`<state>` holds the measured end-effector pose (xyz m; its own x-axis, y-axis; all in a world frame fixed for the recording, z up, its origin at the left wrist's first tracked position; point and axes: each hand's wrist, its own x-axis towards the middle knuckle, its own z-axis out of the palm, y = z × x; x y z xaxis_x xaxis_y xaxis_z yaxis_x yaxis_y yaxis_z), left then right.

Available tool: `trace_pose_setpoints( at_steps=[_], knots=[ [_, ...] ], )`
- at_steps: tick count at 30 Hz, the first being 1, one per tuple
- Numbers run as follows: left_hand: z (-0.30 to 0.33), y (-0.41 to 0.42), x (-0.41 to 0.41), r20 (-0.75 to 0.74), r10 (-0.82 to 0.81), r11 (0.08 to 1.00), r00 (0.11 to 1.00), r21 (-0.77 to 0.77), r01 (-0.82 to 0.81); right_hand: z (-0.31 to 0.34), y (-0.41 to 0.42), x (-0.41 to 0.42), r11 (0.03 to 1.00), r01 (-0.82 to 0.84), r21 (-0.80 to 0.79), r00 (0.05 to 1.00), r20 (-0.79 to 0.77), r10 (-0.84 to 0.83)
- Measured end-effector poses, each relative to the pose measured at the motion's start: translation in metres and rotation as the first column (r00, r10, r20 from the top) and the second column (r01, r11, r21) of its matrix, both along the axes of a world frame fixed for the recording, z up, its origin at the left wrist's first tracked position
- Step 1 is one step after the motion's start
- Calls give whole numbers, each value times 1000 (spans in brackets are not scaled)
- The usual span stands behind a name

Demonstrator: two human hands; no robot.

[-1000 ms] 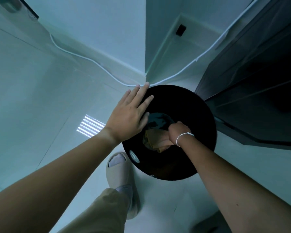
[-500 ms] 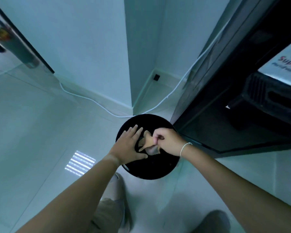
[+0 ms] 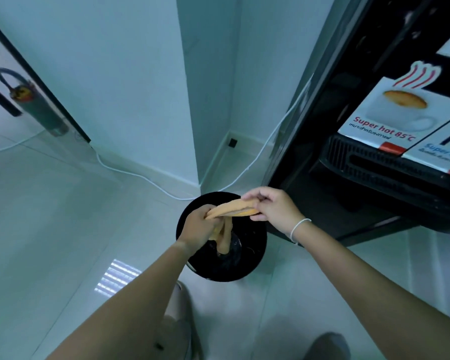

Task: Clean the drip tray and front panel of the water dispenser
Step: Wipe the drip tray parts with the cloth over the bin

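Observation:
An orange cloth [image 3: 231, 208] is stretched between my two hands above a round black bin [image 3: 247, 261] on the floor. My left hand [image 3: 199, 229] grips its lower left end, and a fold of the cloth hangs down from it toward the bin's opening. My right hand [image 3: 268, 205] pinches the upper right end. The black water dispenser [image 3: 353, 141] stands at the right, its front panel bearing a "Super hot 85°C" sticker [image 3: 390, 118]. Below the stickers juts the slotted black drip tray [image 3: 374, 165].
A white cable [image 3: 140, 178] runs along the skirting around the wall corner. A fire extinguisher [image 3: 37, 105] stands at the far left by a dark door frame. My slippered foot [image 3: 179, 307] is just in front of the bin on the glossy tiled floor.
My right hand has lifted the cloth out of the bin. My left hand left the bin's lid and took hold of the cloth's other end. My view has risen, showing the dispenser's front.

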<state>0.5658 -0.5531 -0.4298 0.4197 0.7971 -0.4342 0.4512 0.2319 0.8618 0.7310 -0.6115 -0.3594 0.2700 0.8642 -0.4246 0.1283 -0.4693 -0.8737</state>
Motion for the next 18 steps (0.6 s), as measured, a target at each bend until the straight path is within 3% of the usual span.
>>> trace_pose_setpoints(
  at_steps=[3, 7, 12, 15, 18],
  knots=[
    [15, 2, 3, 49, 109, 991, 993, -88, -104, -22, -12, -4, 997, 44, -61, 987, 160, -34],
    [24, 2, 11, 139, 207, 948, 968, -273, -163, -47, -22, -28, 998, -56, -33, 938, 340, 64],
    [28, 2, 17, 185, 363, 860, 913, -443, -252, -60, -27, -46, 996, -34, -82, 961, 272, 55],
    [32, 1, 19, 214, 354, 842, 911, -496, -210, -63, -27, -51, 996, 12, -88, 995, 103, -3],
    [32, 1, 16, 258, 310, 843, 915, -521, -138, -64, -22, -49, 994, 89, -68, 994, 64, -84]
  ],
)
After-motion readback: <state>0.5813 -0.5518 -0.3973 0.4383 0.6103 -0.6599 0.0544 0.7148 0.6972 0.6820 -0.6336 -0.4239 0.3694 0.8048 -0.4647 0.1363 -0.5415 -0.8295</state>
